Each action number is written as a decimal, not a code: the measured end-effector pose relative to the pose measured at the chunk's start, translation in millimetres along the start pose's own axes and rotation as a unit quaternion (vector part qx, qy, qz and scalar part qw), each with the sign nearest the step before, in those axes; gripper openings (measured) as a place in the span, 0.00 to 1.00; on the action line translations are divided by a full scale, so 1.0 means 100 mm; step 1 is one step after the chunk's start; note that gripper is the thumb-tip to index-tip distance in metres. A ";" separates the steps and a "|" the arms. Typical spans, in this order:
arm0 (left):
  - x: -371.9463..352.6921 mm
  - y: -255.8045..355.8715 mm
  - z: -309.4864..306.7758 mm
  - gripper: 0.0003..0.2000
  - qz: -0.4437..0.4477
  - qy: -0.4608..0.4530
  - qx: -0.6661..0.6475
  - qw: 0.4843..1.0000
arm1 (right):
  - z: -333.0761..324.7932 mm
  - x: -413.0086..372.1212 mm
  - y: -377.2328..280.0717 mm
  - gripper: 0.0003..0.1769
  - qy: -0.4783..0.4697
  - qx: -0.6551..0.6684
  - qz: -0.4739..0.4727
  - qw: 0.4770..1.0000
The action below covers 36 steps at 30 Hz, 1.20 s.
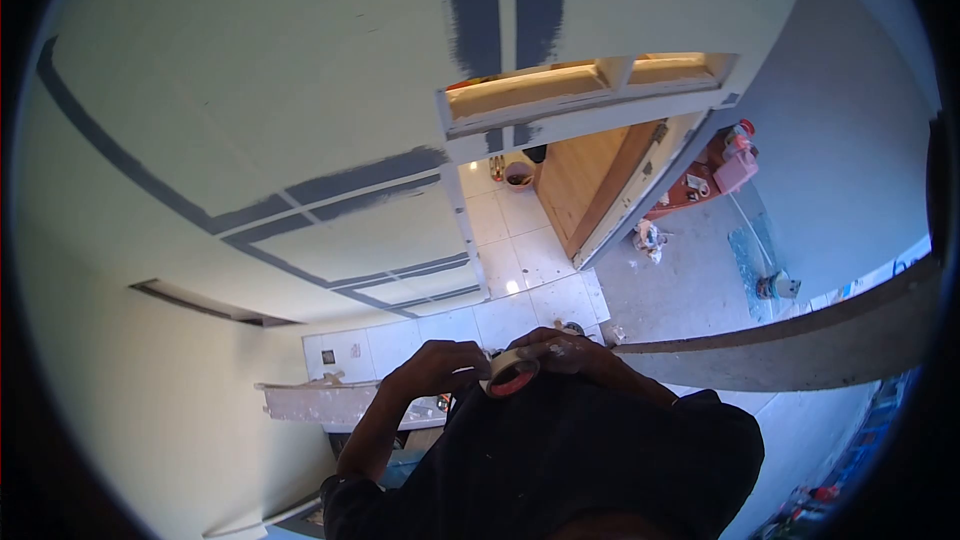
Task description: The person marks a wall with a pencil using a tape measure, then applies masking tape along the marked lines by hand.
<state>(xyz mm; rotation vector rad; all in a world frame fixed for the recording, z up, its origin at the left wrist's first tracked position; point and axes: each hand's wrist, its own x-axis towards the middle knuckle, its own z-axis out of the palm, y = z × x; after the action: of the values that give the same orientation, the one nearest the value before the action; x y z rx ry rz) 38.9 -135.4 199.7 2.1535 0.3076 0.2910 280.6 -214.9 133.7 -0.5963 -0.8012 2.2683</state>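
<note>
A roll of masking tape (487,386) with a reddish inner core is held in front of my dark shirt. My right hand (565,351) grips its upper right side, with fingers wrapped over the rim. On the other side, my left hand (440,368) has curled fingers pinched at the roll's left edge. Whether a loose tape end lies between those fingertips is too small to tell. Ahead stands a pale wall (330,50) with dark grey painted bands (370,175) split by thin light strips.
A wooden door (580,185) stands ajar under a window frame (530,95). Beyond it is a bucket (519,176). At right are a red table (690,185), a paint can (775,287) on blue sheeting and a curved beam (800,355). A paint-spattered plank (330,404) lies at left.
</note>
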 end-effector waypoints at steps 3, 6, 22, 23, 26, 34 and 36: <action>0.08 -0.01 0.03 0.08 0.019 -0.013 -0.031 0.999 | 0.01 -0.07 -0.06 0.25 -0.013 -0.039 0.004 0.999; 0.14 0.00 0.07 0.10 -0.021 -0.047 -0.005 0.999 | -0.08 -0.10 0.10 0.25 0.001 0.035 -0.007 0.999; 0.16 -0.06 0.45 0.13 0.005 0.206 -0.053 0.977 | -0.22 -0.16 0.09 0.18 0.014 0.177 -0.077 0.981; 0.16 -0.05 0.43 0.10 0.033 0.205 -0.061 0.976 | -0.26 -0.15 0.11 0.17 -0.003 0.193 -0.080 0.978; 0.13 -0.06 0.37 0.09 0.043 0.211 -0.055 0.975 | -0.14 -0.12 0.03 0.18 0.020 0.157 -0.058 0.986; 0.35 -0.18 0.27 0.13 0.039 0.145 0.036 0.988 | -0.32 -0.11 0.17 0.21 0.026 0.177 -0.092 0.980; 0.46 -0.21 0.31 0.14 0.093 0.187 0.121 0.971 | -0.22 -0.18 0.08 0.22 0.049 0.171 -0.112 0.978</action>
<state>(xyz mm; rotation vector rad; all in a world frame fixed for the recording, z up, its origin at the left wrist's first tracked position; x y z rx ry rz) 89.8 -132.7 168.9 2.3647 0.3698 0.8085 302.0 -223.9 116.1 -0.4287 -0.3929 2.0846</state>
